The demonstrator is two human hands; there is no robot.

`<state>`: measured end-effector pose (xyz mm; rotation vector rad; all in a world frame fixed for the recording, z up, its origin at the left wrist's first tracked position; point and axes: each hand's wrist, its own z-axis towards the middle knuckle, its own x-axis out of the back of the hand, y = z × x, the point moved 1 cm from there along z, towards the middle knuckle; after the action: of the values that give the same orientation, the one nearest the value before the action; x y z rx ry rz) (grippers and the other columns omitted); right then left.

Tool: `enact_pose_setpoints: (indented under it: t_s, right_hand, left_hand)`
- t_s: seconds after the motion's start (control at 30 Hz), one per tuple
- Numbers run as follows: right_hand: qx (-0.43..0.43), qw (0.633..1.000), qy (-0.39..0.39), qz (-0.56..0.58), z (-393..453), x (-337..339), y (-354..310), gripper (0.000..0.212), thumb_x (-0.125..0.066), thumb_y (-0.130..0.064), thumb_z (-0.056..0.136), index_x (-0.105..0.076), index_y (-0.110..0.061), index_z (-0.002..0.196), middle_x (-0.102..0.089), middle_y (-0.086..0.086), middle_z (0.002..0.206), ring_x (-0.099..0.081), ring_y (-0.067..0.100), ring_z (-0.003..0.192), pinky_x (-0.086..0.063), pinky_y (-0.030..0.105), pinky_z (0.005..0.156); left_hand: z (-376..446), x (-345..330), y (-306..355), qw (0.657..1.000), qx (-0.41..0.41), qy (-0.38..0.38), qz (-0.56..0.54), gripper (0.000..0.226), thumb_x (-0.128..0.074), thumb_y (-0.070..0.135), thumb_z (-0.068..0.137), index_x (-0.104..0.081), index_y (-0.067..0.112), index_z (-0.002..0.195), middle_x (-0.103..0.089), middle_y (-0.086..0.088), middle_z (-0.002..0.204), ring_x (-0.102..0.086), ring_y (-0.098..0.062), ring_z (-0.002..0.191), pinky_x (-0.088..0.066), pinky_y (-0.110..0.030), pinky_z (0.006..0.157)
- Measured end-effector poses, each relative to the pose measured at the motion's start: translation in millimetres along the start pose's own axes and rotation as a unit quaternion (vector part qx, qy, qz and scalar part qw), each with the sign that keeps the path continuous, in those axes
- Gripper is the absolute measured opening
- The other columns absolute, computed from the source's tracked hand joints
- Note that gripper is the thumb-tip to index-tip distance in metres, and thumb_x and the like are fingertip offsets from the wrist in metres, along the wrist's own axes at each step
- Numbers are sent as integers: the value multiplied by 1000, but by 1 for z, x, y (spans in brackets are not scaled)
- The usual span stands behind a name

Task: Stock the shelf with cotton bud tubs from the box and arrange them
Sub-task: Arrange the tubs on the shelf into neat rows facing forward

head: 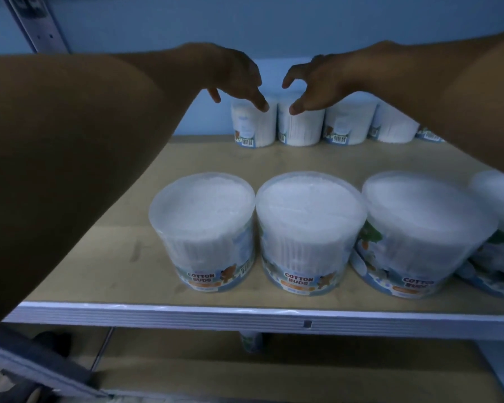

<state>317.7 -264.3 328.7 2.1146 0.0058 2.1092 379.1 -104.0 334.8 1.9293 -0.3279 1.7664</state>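
Cotton bud tubs stand in two rows on the shelf [128, 248], and both hands reach over the front row toward the back one. The left hand [239, 77] and right hand [317, 82] hover with fingers loosely spread, holding nothing, above the back-row tubs [300, 126], probably to square them against the rear wall [245, 21]. The front-row tubs [309, 228] sit near the shelf edge, labels outward. Bare board lies between the rows and at left.
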Motion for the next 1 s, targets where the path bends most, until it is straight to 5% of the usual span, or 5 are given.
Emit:
enact_pose_setpoints:
  t_s: [0.47,0.63,1.0]
  right_hand:
    - [21,1000,-2,-15,23,-19,5,70,-54,-59,92,-26,-40,154,-25,-3,162,-26,26,147,-27,43,115]
    - [27,1000,7,-13,25,-20,5,62,-56,-52,94,-33,-41,151,-28,-3,160,-31,25,144,-31,39,112]
    - [53,999,5,-1,3,-14,-6,62,-63,-47,92,-39,-39,148,-36,-1,156,-37,25,140,-34,38,110]
  left_hand:
    - [42,-23,-7,1000,-12,-10,24,70,-73,54,80,-46,36,141,-47,-1,146,-53,-33,125,-48,-45,102]
    - [42,-23,-12,1000,-24,12,1,64,-77,48,79,-53,34,136,-50,0,140,-55,-29,122,-51,-37,95]
    - [14,-17,-9,1000,-19,-9,-5,66,-84,50,70,-59,34,129,-55,-2,134,-61,-28,110,-59,-42,87]
